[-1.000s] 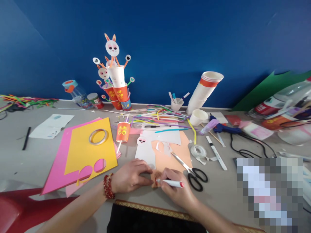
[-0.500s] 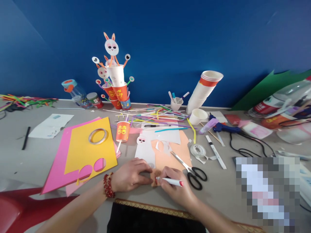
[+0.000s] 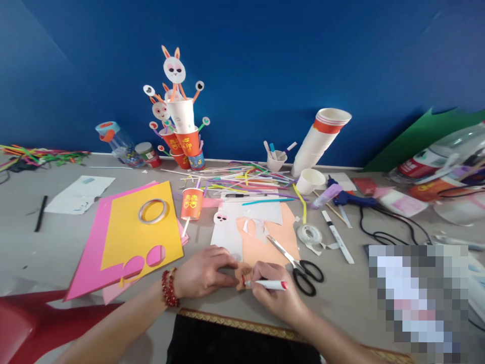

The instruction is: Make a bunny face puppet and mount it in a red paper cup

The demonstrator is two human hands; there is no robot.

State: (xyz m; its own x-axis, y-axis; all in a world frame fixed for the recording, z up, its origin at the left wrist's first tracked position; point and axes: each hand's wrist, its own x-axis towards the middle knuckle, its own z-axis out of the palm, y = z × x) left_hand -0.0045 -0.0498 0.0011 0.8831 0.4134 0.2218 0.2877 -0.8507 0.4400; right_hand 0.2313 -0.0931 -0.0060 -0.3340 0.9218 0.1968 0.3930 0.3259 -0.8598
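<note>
In front of me on the table lies a small peach paper cutout (image 3: 243,274) with a dark red mark on it. My left hand (image 3: 204,273) holds its left side, thumb and index finger on the paper. My right hand (image 3: 275,293) is closed round a white marker with a red end (image 3: 271,284), its tip at the red mark. Scissors (image 3: 293,263) lie with blades apart just right of that hand. Beyond the hands are a peach sheet (image 3: 261,250), a white sheet (image 3: 223,238) and a round white rabbit face (image 3: 221,218).
Yellow card (image 3: 142,242) bearing a tape roll (image 3: 152,211) lies left. An orange cup (image 3: 192,203), scattered coloured sticks (image 3: 242,178) and stacked cups (image 3: 318,141) stand farther back. A tape dispenser roll (image 3: 309,234), white pen (image 3: 338,237) and blue glue gun (image 3: 352,198) lie right.
The marker tip and my right hand have shifted very slightly at the red mark. My left hand stays on the cutout. The view has tilted a little.
</note>
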